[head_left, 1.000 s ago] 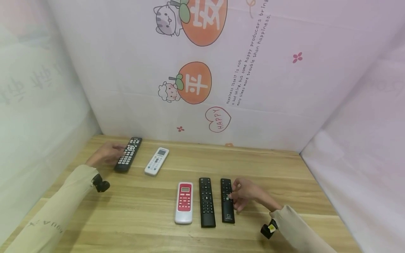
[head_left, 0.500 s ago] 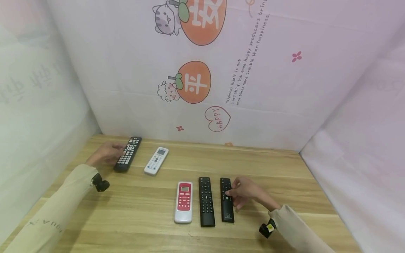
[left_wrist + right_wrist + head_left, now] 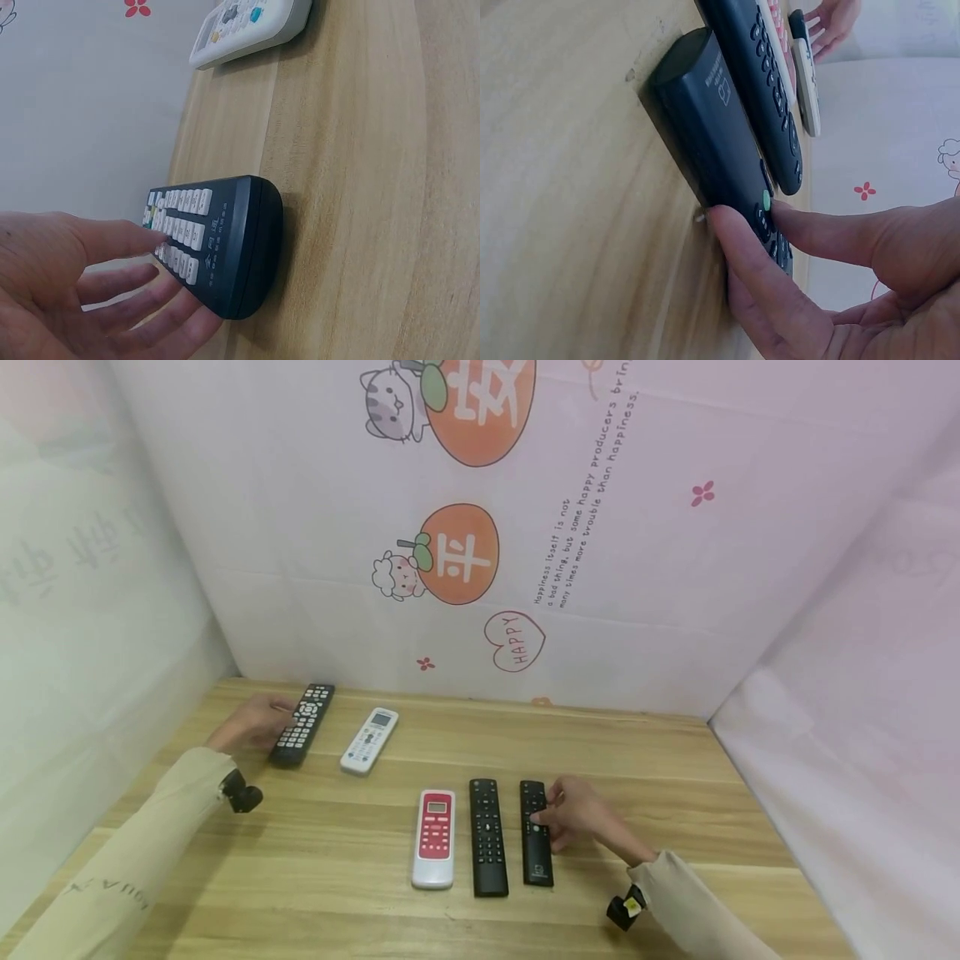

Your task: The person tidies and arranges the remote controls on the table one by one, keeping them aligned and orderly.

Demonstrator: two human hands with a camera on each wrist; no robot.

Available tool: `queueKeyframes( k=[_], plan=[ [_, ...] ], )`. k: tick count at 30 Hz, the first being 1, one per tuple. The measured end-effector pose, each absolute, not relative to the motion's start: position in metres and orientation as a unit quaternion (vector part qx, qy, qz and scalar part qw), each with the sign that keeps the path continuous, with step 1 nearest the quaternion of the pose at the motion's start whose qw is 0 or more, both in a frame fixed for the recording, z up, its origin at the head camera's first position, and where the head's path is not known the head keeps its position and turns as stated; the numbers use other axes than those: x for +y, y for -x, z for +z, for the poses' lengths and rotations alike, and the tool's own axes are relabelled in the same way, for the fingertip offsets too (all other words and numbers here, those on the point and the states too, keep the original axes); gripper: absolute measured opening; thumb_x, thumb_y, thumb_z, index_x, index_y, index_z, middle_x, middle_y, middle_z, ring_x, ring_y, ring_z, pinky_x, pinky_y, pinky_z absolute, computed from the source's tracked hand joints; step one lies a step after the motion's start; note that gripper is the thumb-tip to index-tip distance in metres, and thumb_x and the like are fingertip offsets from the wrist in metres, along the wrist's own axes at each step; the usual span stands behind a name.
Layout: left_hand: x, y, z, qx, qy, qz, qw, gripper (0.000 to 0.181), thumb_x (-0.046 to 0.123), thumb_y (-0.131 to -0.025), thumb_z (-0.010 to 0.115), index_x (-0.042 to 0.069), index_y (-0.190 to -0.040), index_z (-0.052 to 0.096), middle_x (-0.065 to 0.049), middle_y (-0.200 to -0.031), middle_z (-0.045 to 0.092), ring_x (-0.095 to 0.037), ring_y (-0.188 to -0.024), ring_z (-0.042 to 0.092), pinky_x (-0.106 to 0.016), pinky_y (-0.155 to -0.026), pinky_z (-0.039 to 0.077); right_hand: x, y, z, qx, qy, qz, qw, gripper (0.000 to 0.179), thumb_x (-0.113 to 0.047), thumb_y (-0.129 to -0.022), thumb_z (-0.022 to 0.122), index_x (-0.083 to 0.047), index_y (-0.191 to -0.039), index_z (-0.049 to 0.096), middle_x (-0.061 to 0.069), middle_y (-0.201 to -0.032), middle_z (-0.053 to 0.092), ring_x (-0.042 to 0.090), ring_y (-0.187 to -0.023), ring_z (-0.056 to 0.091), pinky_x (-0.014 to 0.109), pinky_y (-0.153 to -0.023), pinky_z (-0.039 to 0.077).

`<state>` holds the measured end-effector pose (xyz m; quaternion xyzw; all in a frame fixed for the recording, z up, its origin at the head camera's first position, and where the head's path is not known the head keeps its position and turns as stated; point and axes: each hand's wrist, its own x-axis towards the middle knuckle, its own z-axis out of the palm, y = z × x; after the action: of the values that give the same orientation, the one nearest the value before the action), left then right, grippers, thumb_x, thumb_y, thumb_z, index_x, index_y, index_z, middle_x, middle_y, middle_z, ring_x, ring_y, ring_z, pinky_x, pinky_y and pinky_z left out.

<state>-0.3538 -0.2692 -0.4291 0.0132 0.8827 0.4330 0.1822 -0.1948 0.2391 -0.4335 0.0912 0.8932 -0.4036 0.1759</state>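
At the far left of the table, my left hand holds a black remote control with white keys by its left side. In the left wrist view the thumb lies on the keys, and the fingers curve along the side edge. My right hand is at the rightmost remote control, a plain black one. Its thumb presses on the face near a pale green button, with the index finger against the side. Both remotes lie on the wooden table.
A white remote lies right of the left hand. Nearer the front are a red-and-white remote and a long black remote, close beside the right hand's one. A printed white cloth stands behind the wooden table.
The right thumb has shifted slightly inward and up over the face of its remote, and its fingers have drawn closer to the side. The left hand stays on its remote.
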Motion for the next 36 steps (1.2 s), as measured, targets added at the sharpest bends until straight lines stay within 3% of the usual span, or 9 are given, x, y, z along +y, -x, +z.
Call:
queueKeyframes(
  k=[3,6,11,14,18,29,36],
  plan=[
    [-0.269,0.356,-0.43,0.883,-0.009,0.432,0.183,0.061,0.012,-0.104,0.059,-0.021,-0.149,0.034,-0.03,-0.116,0.066,-0.017,-0.086,0.068,-0.033,-0.076,0.064,0.239,0.194,-0.435,0.891,-0.088,-0.41,0.172,0.034,-0.002,-0.091,0.079,0.005,-0.113,0.054,0.018,-0.086,0.066,0.026,-0.059,0.072,0.037,-0.059,0.065],
    [-0.269,0.356,-0.43,0.895,-0.001,0.413,0.169,0.062,0.018,-0.104,0.059,-0.02,-0.147,0.036,-0.033,-0.123,0.062,-0.025,-0.094,0.068,-0.036,-0.08,0.064,0.239,0.193,-0.436,0.888,-0.086,-0.419,0.169,0.035,0.0,-0.091,0.078,0.007,-0.115,0.053,0.019,-0.092,0.064,0.027,-0.061,0.072,0.038,-0.059,0.065],
    [-0.264,0.349,-0.423,0.93,-0.03,0.348,0.11,0.061,0.023,-0.105,0.058,-0.019,-0.145,0.041,-0.043,-0.14,0.05,-0.053,-0.124,0.055,-0.059,-0.105,0.051,0.238,0.192,-0.436,0.887,-0.08,-0.424,0.163,0.038,0.001,-0.091,0.079,0.009,-0.117,0.053,0.019,-0.097,0.061,0.027,-0.063,0.071,0.037,-0.059,0.065],
    [-0.259,0.344,-0.417,0.942,-0.055,0.322,0.072,0.059,0.023,-0.105,0.057,-0.02,-0.143,0.044,-0.044,-0.142,0.049,-0.059,-0.129,0.049,-0.068,-0.109,0.044,0.237,0.191,-0.435,0.889,-0.076,-0.422,0.161,0.039,0.0,-0.091,0.079,0.009,-0.118,0.053,0.019,-0.096,0.061,0.027,-0.063,0.07,0.037,-0.059,0.065],
    [-0.25,0.344,-0.411,0.945,-0.07,0.316,0.045,0.056,0.022,-0.104,0.058,-0.019,-0.141,0.047,-0.044,-0.137,0.053,-0.059,-0.125,0.053,-0.069,-0.105,0.046,0.238,0.191,-0.435,0.889,-0.076,-0.422,0.16,0.038,0.001,-0.091,0.078,0.009,-0.119,0.053,0.018,-0.094,0.061,0.027,-0.064,0.07,0.038,-0.059,0.065],
    [-0.232,0.348,-0.406,0.935,-0.088,0.342,0.036,0.05,0.018,-0.104,0.059,-0.015,-0.141,0.05,-0.041,-0.138,0.054,-0.056,-0.127,0.053,-0.068,-0.109,0.045,0.238,0.192,-0.437,0.884,-0.076,-0.431,0.163,0.038,0.002,-0.092,0.076,0.01,-0.121,0.053,0.019,-0.098,0.061,0.027,-0.068,0.071,0.038,-0.061,0.066],
    [-0.212,0.348,-0.402,0.936,-0.125,0.327,0.042,0.046,0.018,-0.101,0.062,-0.013,-0.135,0.058,-0.037,-0.127,0.064,-0.049,-0.111,0.065,-0.056,-0.093,0.058,0.24,0.19,-0.436,0.879,-0.073,-0.443,0.164,0.034,0.005,-0.095,0.071,0.011,-0.123,0.053,0.019,-0.097,0.062,0.027,-0.07,0.071,0.039,-0.063,0.066]
  ],
)
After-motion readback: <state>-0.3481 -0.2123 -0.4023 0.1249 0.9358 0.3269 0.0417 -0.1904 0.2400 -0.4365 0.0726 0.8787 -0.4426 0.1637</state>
